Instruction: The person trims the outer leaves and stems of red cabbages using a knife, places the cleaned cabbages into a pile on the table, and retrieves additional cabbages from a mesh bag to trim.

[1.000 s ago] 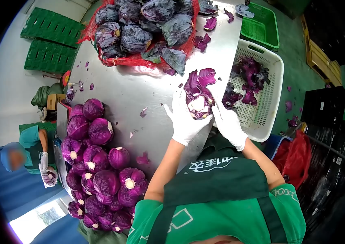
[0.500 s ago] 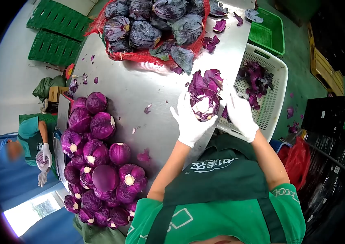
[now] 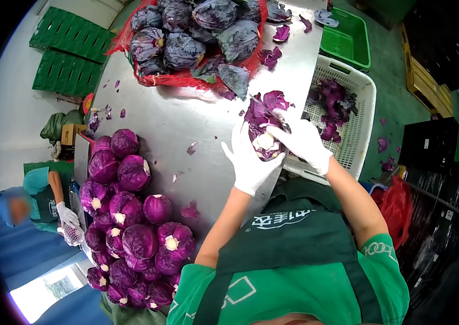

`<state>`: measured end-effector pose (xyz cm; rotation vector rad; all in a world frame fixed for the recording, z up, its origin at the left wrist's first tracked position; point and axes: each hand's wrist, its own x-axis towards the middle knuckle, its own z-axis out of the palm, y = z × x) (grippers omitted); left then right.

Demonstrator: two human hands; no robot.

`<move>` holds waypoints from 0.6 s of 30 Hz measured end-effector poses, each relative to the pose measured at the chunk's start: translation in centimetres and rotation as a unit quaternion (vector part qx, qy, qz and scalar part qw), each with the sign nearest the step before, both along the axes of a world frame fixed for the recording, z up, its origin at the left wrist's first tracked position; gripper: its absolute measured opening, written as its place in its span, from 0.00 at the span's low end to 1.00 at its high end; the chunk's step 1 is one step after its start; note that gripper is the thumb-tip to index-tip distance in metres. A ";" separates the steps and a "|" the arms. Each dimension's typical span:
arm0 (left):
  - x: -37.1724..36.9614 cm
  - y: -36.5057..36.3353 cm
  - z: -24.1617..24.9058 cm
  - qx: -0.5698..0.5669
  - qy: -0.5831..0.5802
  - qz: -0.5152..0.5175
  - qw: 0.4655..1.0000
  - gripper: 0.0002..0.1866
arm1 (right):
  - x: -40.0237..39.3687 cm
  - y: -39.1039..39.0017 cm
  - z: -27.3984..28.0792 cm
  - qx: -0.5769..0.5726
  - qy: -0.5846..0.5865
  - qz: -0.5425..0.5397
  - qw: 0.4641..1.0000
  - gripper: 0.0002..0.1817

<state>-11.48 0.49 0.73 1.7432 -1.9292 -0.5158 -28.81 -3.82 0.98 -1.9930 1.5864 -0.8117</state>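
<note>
A red cabbage [image 3: 265, 142] with its pale cut stem facing up and loose purple outer leaves rests near the right edge of the metal table. My left hand [image 3: 252, 160], in a white glove, cups it from the left and below, thumb apart. From the right, my white-gloved right hand [image 3: 306, 142] reaches over the cabbage, its bent fingers on the outer leaves beside the stem. Part of those fingers' grip is hidden by the hand.
A red net bag [image 3: 197, 81] of dark cabbages lies at the table's [image 3: 186, 116] far end. Peeled cabbages [image 3: 140, 241] are piled left. A white basket [image 3: 367, 116] with leaves and a green crate [image 3: 365, 40] stand right. A co-worker [image 3: 40, 203] is at far left.
My right hand has moved left from beside the cabbage onto its leaves. My left hand keeps holding the cabbage. The whole view has shifted slightly, and the co-worker's hands have moved.
</note>
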 end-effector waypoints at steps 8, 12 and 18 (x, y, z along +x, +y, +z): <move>1.8 0.3 -1.0 0.017 0.178 0.089 0.980 0.59 | -4.5 -3.7 -5.7 0.030 -0.105 -0.164 0.980 0.18; 1.5 1.1 -1.3 0.012 0.125 0.143 0.982 0.60 | 0.8 2.2 0.4 0.165 -0.206 -0.089 0.960 0.26; 4.0 -1.0 0.5 -0.064 -0.052 -0.045 0.996 0.59 | 0.8 0.7 -0.3 0.127 -0.180 -0.008 0.975 0.20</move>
